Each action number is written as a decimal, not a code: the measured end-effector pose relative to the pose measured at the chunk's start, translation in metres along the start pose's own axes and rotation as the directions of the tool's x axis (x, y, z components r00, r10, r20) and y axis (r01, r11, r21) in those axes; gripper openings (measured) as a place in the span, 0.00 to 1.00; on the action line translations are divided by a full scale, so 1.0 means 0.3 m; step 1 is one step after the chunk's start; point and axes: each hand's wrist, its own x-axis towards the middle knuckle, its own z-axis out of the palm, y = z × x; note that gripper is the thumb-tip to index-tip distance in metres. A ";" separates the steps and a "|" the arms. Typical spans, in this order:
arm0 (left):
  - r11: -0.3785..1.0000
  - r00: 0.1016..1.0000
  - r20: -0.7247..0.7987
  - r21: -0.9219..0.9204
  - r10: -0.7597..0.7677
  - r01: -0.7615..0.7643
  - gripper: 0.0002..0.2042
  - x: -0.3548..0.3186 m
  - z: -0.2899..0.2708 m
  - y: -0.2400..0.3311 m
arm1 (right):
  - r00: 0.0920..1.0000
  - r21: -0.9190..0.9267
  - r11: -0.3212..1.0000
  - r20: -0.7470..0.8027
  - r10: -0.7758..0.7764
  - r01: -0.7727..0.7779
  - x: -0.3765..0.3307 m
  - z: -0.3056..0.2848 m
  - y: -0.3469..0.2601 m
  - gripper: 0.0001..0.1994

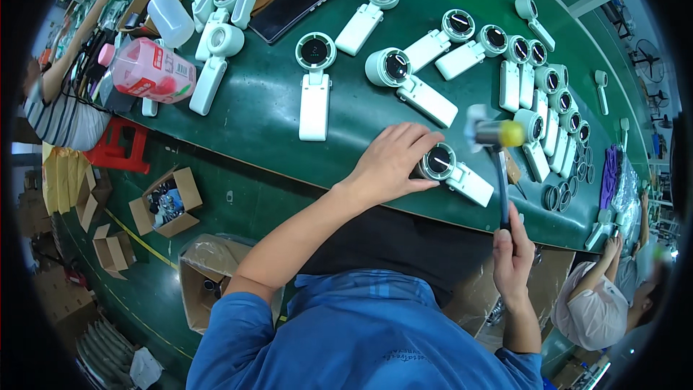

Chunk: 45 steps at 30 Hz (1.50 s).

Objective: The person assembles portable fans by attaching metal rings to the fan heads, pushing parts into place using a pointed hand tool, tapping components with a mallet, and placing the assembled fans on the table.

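Observation:
My left hand (pixel 393 164) is closed round the head of a white handheld fan (pixel 471 183), which lies at the near edge of the green table with its dark round face up. In my right hand (pixel 513 256) is a mallet (pixel 503 188), gripped by its dark handle. The mallet's head, with a yellow face and a pale one, is raised above the table to the right of that fan and is blurred. Just beyond my left hand lies another white fan (pixel 429 101). A white fan (pixel 315 90) with its face up lies farther left.
Several more white fans (pixel 510 87) crowd the right side of the green table (pixel 253 123). Dark rings (pixel 557 197) lie near its right edge. A pink bottle (pixel 155 71), a tablet-like dark device (pixel 292 7) and a box sit at left. Co-workers work at both sides; open cartons (pixel 170 202) stand on the floor.

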 end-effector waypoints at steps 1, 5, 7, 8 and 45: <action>0.998 0.997 -0.054 0.021 0.053 -0.052 0.36 0.002 0.007 -0.006 | 1.000 -0.008 1.000 0.005 -0.005 0.005 -0.006 -0.007 -0.004 0.23; 0.967 0.988 -0.127 -0.248 -0.084 0.051 0.29 0.056 -0.032 0.039 | 0.940 0.437 0.871 -0.139 0.311 -0.224 -0.007 -0.025 -0.029 0.24; 0.525 0.868 0.173 -0.735 -0.465 0.428 0.26 0.093 -0.084 0.098 | 0.914 0.511 0.829 -0.182 0.362 -0.227 0.000 -0.035 -0.037 0.25; 0.529 0.869 0.161 -0.736 -0.469 0.422 0.26 0.101 -0.107 0.100 | 0.901 0.547 0.806 -0.196 0.387 -0.227 0.001 -0.039 -0.045 0.25; 0.989 0.963 -0.265 0.146 0.054 -0.015 0.30 0.036 0.064 0.042 | 0.937 0.360 0.885 -0.069 0.341 -0.296 -0.107 0.019 0.029 0.24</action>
